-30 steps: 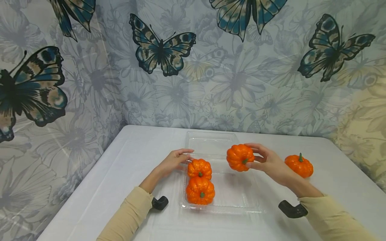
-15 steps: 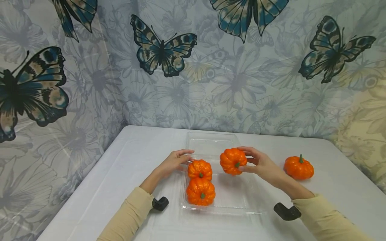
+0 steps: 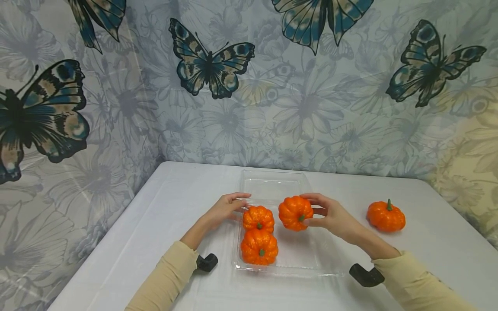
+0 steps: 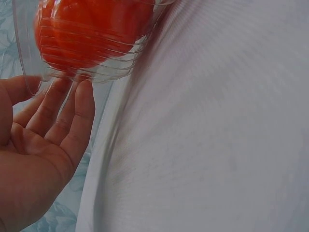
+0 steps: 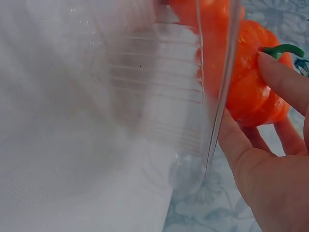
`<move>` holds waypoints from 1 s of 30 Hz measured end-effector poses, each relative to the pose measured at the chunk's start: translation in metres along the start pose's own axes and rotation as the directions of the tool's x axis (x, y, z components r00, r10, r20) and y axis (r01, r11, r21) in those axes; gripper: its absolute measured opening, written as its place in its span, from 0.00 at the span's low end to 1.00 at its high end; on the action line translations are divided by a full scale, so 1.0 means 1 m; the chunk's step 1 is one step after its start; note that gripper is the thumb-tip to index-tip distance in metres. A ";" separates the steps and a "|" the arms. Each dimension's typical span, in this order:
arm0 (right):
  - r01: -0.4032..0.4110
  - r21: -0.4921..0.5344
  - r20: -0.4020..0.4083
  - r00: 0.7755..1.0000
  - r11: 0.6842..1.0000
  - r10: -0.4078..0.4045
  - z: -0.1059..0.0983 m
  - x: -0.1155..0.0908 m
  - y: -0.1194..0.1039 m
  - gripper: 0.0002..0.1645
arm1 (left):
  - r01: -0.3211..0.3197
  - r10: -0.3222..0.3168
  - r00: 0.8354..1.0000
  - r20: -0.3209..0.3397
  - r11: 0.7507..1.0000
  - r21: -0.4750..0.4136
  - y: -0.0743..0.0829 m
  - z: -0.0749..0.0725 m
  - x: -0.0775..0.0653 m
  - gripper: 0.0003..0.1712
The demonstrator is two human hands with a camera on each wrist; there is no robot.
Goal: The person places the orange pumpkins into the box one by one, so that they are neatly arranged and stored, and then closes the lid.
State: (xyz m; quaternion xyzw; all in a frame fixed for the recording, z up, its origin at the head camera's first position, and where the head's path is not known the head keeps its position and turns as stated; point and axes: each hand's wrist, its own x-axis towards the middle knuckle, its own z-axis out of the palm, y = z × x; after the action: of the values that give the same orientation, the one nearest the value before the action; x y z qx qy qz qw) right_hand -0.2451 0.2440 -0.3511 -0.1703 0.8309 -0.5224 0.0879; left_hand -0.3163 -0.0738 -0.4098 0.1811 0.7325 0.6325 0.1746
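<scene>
My right hand point(image 3: 330, 218) holds an orange pumpkin point(image 3: 295, 213) with a green stem, thumb near the stem, above the right part of a clear plastic clamshell container point(image 3: 299, 261). In the right wrist view this pumpkin point(image 5: 256, 82) shows beyond the container's clear wall point(image 5: 212, 130). At the container's back left corner, my left hand point(image 3: 221, 210) grips the edge between thumb and fingers. Two pumpkins sit along the container's left side, a rear pumpkin point(image 3: 258, 218) and a front pumpkin point(image 3: 259, 247). The left wrist view shows the left hand point(image 4: 48, 130) just below a pumpkin seen through plastic.
The container's clear lid point(image 3: 274, 183) lies folded back behind its base. Another orange pumpkin point(image 3: 386, 217) stands on the white table point(image 3: 186, 285) to the right, stem up. Butterfly-patterned cloth point(image 3: 311, 116) hangs behind the table.
My right hand has carried its pumpkin left and slightly lower, toward the two pumpkins in the container. My left hand stays at the container's corner.
</scene>
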 end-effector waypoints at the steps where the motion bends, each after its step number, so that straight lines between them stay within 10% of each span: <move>1: 0.005 -0.004 0.001 1.000 1.000 -0.005 0.001 0.000 0.000 0.39 | 0.000 0.000 1.000 -0.001 1.000 -0.002 0.000 0.000 0.000 0.24; 23: -0.015 -0.077 -0.019 1.000 0.997 0.013 0.019 0.004 0.001 0.36 | 0.008 -0.008 1.000 0.000 1.000 0.010 0.027 0.006 -0.017 0.21; 30: -0.070 -0.160 -0.079 0.995 0.985 0.058 0.025 0.006 0.000 0.35 | 0.000 0.000 1.000 -0.003 1.000 -0.004 0.006 0.003 -0.004 0.23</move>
State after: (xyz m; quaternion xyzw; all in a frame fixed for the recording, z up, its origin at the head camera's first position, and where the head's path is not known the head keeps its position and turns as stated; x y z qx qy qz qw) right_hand -0.2421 0.2207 -0.3618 -0.1309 0.8784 -0.4557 0.0595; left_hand -0.3111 -0.0729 -0.4044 0.1797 0.7314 0.6344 0.1737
